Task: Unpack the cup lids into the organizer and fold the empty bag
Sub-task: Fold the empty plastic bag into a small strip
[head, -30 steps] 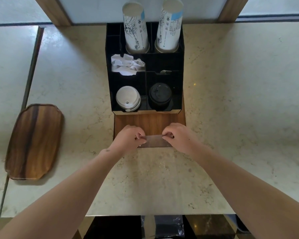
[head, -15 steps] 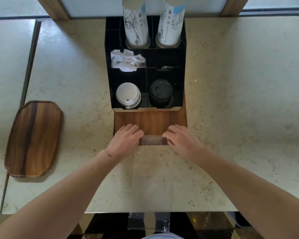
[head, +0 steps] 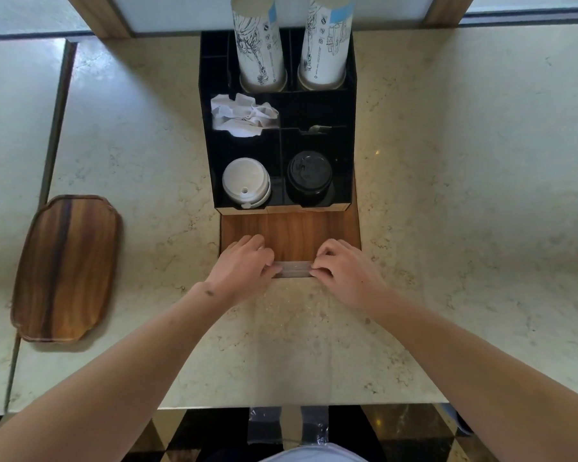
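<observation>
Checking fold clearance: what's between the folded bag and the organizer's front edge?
Head view: only bare wooden board lies between the folded bag and the organizer.

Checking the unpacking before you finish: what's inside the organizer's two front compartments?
White lids are stacked front left and black lids front right in the organizer. Their count and anything beneath are hidden.

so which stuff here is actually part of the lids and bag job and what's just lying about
Part of the job:
folded clear bag, pinched by left hand and right hand
white lids
black lids
black organizer

Lying about:
wooden tray
crumpled napkins
cup stacks
</observation>
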